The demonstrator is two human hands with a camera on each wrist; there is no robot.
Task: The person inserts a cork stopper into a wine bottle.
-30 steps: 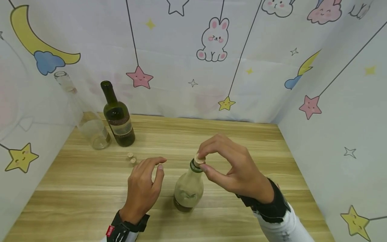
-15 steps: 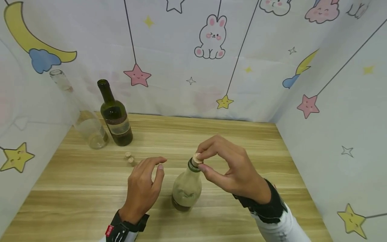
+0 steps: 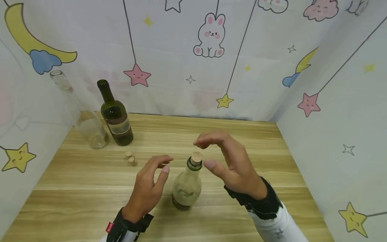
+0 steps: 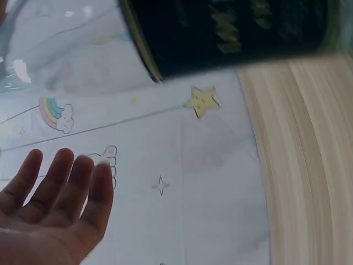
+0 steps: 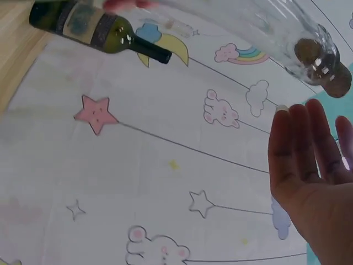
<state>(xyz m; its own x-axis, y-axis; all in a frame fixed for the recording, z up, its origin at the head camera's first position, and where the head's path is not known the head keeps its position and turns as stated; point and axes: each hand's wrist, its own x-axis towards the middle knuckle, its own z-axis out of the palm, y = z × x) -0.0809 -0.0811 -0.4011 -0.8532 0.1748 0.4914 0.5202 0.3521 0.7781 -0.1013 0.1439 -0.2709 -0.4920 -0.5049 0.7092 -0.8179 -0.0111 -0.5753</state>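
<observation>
A clear glass bottle [image 3: 187, 190] stands upright on the table between the two hands. Its mouth holds a cork [image 3: 196, 157] whose top sticks up above the rim. The right hand [image 3: 234, 164] hovers just right of the cork, thumb and fingers parted and nothing held. In the right wrist view, the cork [image 5: 336, 81] shows at the end of the neck, close above the fingertips [image 5: 300, 113]. Left of the bottle, the left hand [image 3: 148, 185] hangs relaxed and holds nothing. The left wrist view shows the bottle's dark label [image 4: 237, 33] above that hand's fingers [image 4: 99, 193].
At the back left stand a dark green wine bottle [image 3: 116, 117] and a taller clear glass bottle [image 3: 92, 131]. Two small corks [image 3: 130, 158] lie on the wooden table [image 3: 90, 195] in front of them. A patterned white cloth [image 3: 169, 67] walls the back and sides.
The right thumb and fingers have let go of the cork and spread apart, leaving it in the bottle's mouth. The left hand has shifted slightly right, toward the bottle.
</observation>
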